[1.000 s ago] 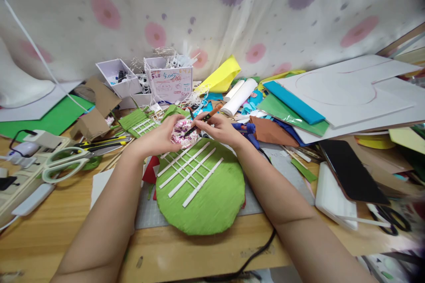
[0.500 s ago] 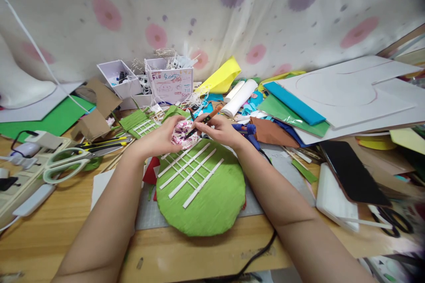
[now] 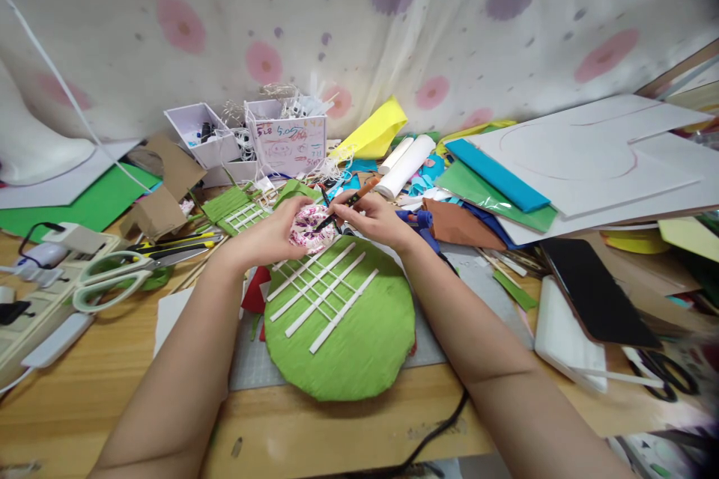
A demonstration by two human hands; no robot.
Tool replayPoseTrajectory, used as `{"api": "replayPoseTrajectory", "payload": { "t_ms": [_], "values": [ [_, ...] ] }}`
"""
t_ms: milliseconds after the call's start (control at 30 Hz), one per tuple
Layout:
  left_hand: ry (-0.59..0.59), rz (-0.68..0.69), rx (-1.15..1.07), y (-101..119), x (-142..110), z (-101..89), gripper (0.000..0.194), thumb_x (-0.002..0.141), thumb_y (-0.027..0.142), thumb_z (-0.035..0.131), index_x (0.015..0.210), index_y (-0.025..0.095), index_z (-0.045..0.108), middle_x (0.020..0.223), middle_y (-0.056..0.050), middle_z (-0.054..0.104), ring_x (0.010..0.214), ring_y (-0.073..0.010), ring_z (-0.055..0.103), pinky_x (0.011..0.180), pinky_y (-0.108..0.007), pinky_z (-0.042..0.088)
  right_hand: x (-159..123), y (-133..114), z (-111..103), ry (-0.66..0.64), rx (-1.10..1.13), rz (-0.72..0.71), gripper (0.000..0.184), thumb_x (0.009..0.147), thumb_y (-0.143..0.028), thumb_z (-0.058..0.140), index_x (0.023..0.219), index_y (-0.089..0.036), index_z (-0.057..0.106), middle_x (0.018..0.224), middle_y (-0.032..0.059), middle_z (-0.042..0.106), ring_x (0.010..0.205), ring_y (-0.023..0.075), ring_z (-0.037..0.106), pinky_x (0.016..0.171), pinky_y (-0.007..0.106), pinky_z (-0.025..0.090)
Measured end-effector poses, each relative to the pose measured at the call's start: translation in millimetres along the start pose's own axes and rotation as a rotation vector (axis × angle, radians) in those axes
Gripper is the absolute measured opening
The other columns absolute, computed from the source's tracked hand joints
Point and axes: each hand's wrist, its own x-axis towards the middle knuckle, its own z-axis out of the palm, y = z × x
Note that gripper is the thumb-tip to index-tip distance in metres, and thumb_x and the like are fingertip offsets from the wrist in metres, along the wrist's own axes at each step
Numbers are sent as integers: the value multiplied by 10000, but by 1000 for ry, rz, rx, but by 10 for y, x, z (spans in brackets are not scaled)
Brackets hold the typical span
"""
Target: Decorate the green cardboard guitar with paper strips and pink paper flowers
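Observation:
My left hand (image 3: pixel 268 236) is closed around the edge of a small round white piece (image 3: pixel 311 230) covered in pink and purple marks. In my right hand (image 3: pixel 375 218) is a marker pen (image 3: pixel 364 191) with an orange and dark barrel, pinched between the fingers. Its dark tip points down at the marked piece; whether it touches cannot be made out. Just below both hands lies a round green disc (image 3: pixel 365 340), with a lattice of white strips (image 3: pixel 329 296) across its upper left part.
A grey cutting mat (image 3: pixel 252 370) lies beneath the disc. Scissors (image 3: pixel 112 281) and a power strip (image 3: pixel 50 299) are at left. A blue glue gun (image 3: pixel 419 223) sits beside my right wrist. White boxes (image 3: pixel 286 142) stand behind; a phone (image 3: pixel 598 292) rests at right.
The marker pen and my right hand have shifted very slightly over the round piece. My left hand stays around it, and the disc lies as before.

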Motion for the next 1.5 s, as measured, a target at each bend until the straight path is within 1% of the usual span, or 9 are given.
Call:
{"api": "replayPoseTrajectory", "payload": {
  "t_ms": [200, 300, 533, 667, 833, 967, 1100, 1300, 1500],
  "values": [
    [8, 13, -9, -7, 4, 4, 755, 707, 337, 633, 1388, 186, 344, 1398, -128, 481, 1246, -260, 523, 1060, -369, 415, 6, 19, -44, 61, -12, 20, 414, 901, -551, 519, 861, -159, 645, 747, 38, 642, 687, 132, 569, 641, 266, 451],
    [15, 17, -2, -15, 5, 9, 755, 710, 355, 643, 1386, 196, 349, 1386, -124, 493, 1236, -266, 531, 1051, -381, 426, 6, 9, -40, 52, -39, -16, 416, 903, -555, 515, 849, -164, 648, 761, 44, 651, 710, 139, 574, 656, 270, 453],
    [15, 2, -2, 1, 4, 5, 754, 709, 354, 648, 1380, 186, 347, 1393, -134, 490, 1239, -271, 529, 1055, -376, 425, 5, -27, -45, 53, -125, -56, 389, 919, -522, 503, 837, -167, 638, 771, 43, 647, 678, 131, 545, 642, 272, 424],
    [9, -4, -6, 15, 4, 0, 758, 704, 359, 649, 1376, 176, 349, 1387, -136, 490, 1245, -274, 527, 1058, -375, 420, 2, -43, -39, 29, -128, -65, 361, 925, -494, 505, 862, -163, 635, 749, 31, 628, 648, 120, 515, 617, 263, 405],
    [4, -1, -8, 39, 1, -10, 754, 708, 363, 644, 1375, 175, 345, 1387, -138, 491, 1245, -276, 527, 1060, -381, 420, 1, -51, -49, 51, -147, -65, 356, 924, -491, 506, 821, -170, 620, 791, 42, 645, 686, 126, 534, 637, 266, 411],
    [6, -7, -8, 41, 3, -9, 760, 706, 376, 649, 1372, 167, 347, 1395, -147, 482, 1259, -284, 517, 1069, -389, 413, -1, -71, -42, 36, -139, -65, 365, 928, -500, 497, 845, -165, 616, 734, 23, 613, 644, 113, 501, 609, 259, 391],
    [8, -16, -17, 34, 5, -4, 784, 698, 409, 664, 1375, 170, 347, 1401, -145, 476, 1273, -292, 506, 1078, -397, 408, -2, -85, -38, 34, -141, -77, 370, 931, -502, 495, 831, -162, 603, 710, 15, 588, 645, 110, 499, 623, 258, 397],
    [8, -31, -26, 66, -2, -17, 784, 705, 417, 666, 1378, 178, 342, 1405, -137, 476, 1275, -289, 506, 1079, -392, 407, 2, -79, -26, 47, -151, -102, 360, 929, -501, 504, 859, -164, 612, 702, 9, 594, 635, 110, 498, 627, 258, 397],
    [6, -23, -24, 58, -1, -16, 775, 706, 403, 666, 1374, 172, 347, 1401, -132, 476, 1277, -286, 502, 1082, -383, 400, 9, -48, -32, 60, -152, -115, 382, 942, -499, 481, 843, -159, 626, 761, 35, 628, 662, 117, 512, 615, 258, 390]
  ]
}}
